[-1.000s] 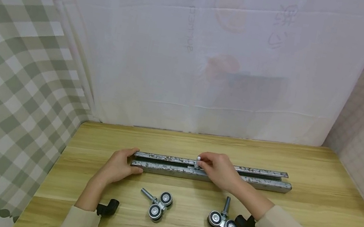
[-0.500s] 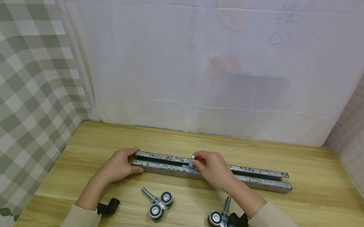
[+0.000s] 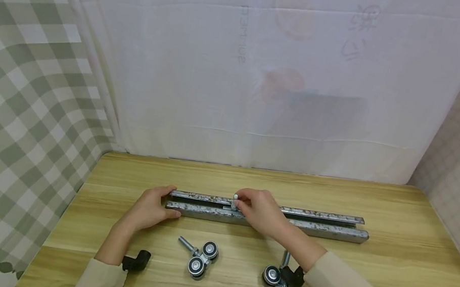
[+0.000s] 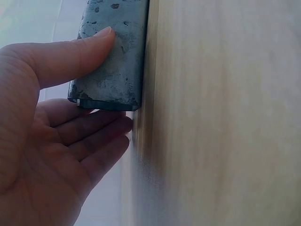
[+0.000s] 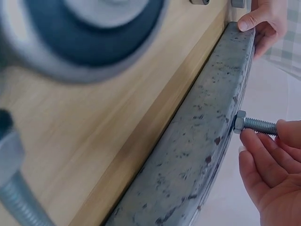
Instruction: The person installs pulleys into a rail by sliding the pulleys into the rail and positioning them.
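A worn steel C-channel rail point(image 3: 325, 230) lies lengthwise on the table, its slot facing up. My left hand point(image 3: 149, 209) grips the rail's left end, thumb on the front wall and fingers behind. In the left wrist view, that thumb lies flat on the spotted metal point(image 4: 117, 52). A threaded bolt point(image 5: 261, 126) with a hex nut point(image 5: 239, 122) at its base stands up out of the slot, left of the rail's middle. My right hand point(image 3: 261, 213) pinches the bolt between thumb and fingers. Whatever the bolt joins inside the channel is hidden by the rail's walls.
In front of the rail lie two twin-wheel roller trolleys with threaded stems, one left point(image 3: 196, 266) and one right point(image 3: 272, 275). The right wrist's black camera point(image 3: 293, 279) overlaps the right trolley. A white cloth point(image 3: 204, 82) hangs behind the table; a checked cloth point(image 3: 15, 75) hangs at left.
My right hand has slid the bolt leftward along the slot, bringing it closer to my left hand. The left hand, the rail and both loose trolleys have stayed put.
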`<act>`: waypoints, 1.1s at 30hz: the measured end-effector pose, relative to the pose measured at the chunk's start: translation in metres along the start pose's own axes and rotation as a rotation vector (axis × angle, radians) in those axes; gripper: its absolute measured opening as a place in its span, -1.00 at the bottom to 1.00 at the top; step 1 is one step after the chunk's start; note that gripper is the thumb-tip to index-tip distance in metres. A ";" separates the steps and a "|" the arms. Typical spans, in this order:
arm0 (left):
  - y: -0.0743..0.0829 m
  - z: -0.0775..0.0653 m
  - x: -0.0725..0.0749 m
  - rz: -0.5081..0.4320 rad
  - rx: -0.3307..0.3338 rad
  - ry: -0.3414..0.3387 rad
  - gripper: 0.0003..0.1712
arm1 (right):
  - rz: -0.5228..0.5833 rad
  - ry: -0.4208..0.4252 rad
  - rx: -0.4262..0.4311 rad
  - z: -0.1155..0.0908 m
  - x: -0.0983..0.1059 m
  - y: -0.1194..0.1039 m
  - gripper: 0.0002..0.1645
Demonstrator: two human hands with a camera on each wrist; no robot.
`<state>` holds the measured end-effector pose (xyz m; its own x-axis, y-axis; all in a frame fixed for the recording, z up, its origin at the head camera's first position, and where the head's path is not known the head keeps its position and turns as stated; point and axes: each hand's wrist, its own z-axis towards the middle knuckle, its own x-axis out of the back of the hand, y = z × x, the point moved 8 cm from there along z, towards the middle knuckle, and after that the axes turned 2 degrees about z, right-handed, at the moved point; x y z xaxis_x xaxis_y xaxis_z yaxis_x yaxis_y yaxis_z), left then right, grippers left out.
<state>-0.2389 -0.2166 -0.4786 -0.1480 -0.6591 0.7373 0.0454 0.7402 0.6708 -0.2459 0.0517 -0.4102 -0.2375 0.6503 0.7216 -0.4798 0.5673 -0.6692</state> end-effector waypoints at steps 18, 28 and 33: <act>0.002 0.000 0.001 0.002 -0.012 0.000 -0.10 | 0.017 -0.024 0.017 0.014 -0.017 -0.019 -0.86; 0.002 0.000 0.001 -0.002 -0.009 0.000 -0.09 | 0.023 -0.011 0.005 0.022 -0.027 -0.025 -0.85; 0.003 0.000 0.001 -0.004 -0.012 0.003 -0.10 | 0.039 -0.005 0.004 0.024 -0.031 -0.028 -0.86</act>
<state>-0.2391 -0.2154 -0.4759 -0.1451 -0.6624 0.7350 0.0565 0.7361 0.6745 -0.2454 0.0029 -0.4093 -0.2604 0.6697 0.6955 -0.4731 0.5394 -0.6965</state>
